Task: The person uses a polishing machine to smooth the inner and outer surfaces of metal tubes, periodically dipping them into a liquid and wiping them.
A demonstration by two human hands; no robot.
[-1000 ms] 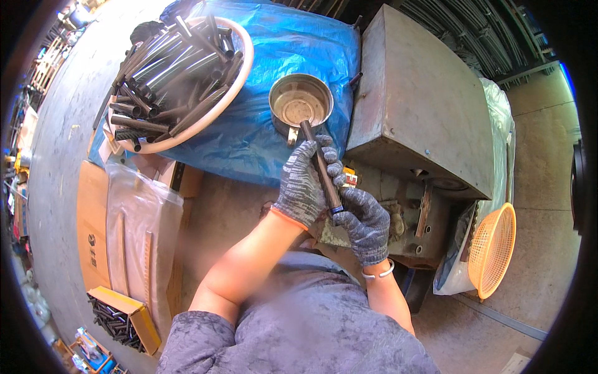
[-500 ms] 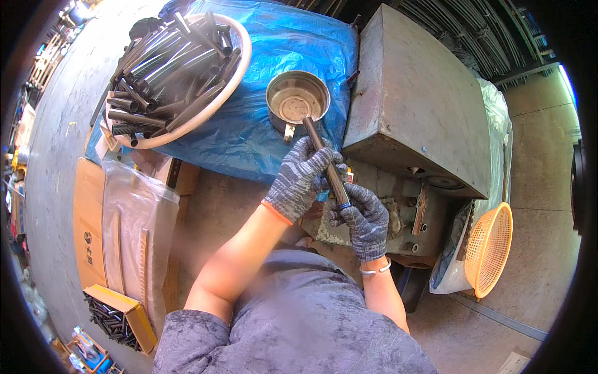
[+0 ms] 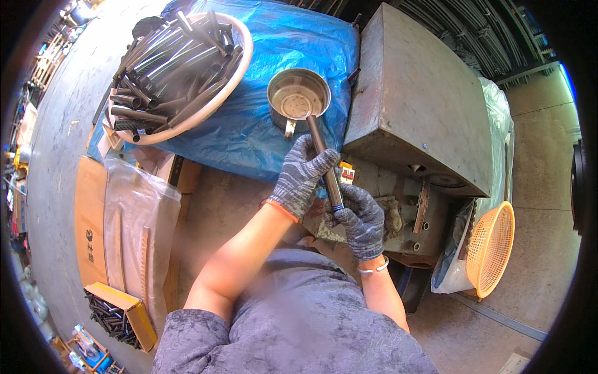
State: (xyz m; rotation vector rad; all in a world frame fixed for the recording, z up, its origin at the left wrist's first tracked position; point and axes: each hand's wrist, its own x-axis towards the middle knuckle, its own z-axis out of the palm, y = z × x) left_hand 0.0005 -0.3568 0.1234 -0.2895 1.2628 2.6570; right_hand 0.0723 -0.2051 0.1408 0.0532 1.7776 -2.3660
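In the head view, both hands wear grey knitted gloves and hold one dark metal tube (image 3: 325, 163) together. The left hand (image 3: 300, 177) has its fingers curled and pressed around the middle of the tube, with the orange cuff of the glove at the wrist. The right hand (image 3: 360, 219) closes its fingers around the lower end of the tube, at about 5 o'clock from the left hand; the two hands are touching. The tube is tilted, and its upper end points to 11 o'clock, where it reaches the rim of a small metal pot (image 3: 298, 98).

The pot stands on a blue plastic sheet (image 3: 249, 131). At 10 o'clock from the hands, also on the sheet, a round white basin (image 3: 240, 73) is full of similar dark tubes (image 3: 174, 65). At 2 o'clock from the hands is a large grey metal machine housing (image 3: 414, 100). At 4 o'clock, near the machine, an orange plastic basket (image 3: 492, 249) leans on its side. At 8 o'clock lies a clear plastic bag (image 3: 134, 224) on cardboard, and lower, at 7 o'clock, a yellow carton (image 3: 140, 315) holds small dark pieces.
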